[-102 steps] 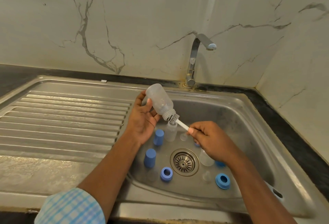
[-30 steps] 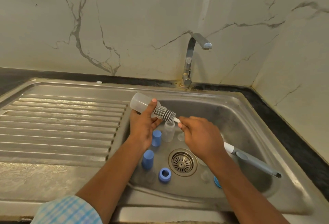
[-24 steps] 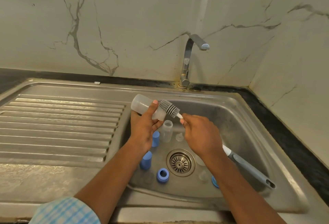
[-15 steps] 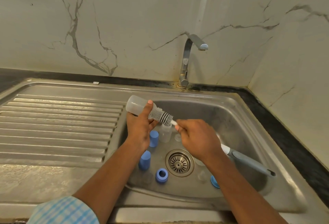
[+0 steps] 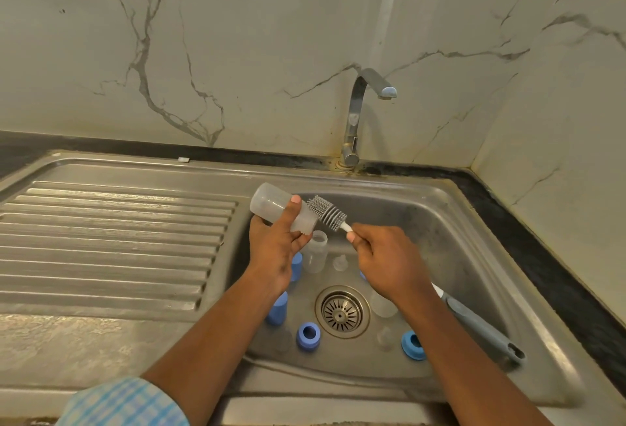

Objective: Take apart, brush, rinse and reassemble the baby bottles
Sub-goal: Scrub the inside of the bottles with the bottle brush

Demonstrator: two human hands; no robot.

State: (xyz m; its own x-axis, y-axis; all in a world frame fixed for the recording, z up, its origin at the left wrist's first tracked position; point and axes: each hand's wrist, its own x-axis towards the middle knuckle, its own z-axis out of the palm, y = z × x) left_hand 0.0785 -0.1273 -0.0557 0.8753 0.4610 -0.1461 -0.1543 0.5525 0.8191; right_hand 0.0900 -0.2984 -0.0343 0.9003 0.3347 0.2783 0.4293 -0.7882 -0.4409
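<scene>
Over the sink basin: left hand has a translucent bottle tipped on its side, thumb on top, fingers curled underneath, mouth end pointing right. Looks like there's nothing in it.
Brush: the grey bristle head is outside the bottle, right next to the neck. Can't tell if it's actually touching.
Right hand: fingers wrapped round the white stem just behind the bristles. The grey handle pokes out past the wrist toward the basin's front right.
Standing bottle: upright on the basin floor, mouth open, just below the held one, no contents that I can see.
Blue caps: two of them, upright by the left wall, the far one partly behind the left hand.
Blue rings: two, lying flat with the hole up, one front-left of the drain, one front-right.
Clear teats: one beside the standing bottle, a fainter one between the drain and the right ring.
Third bottle: clear, right of the drain, half hidden under the right wrist.
Tap: at the back rim, spout turned right.
Drainboard: ribbed, left of the basin.
</scene>
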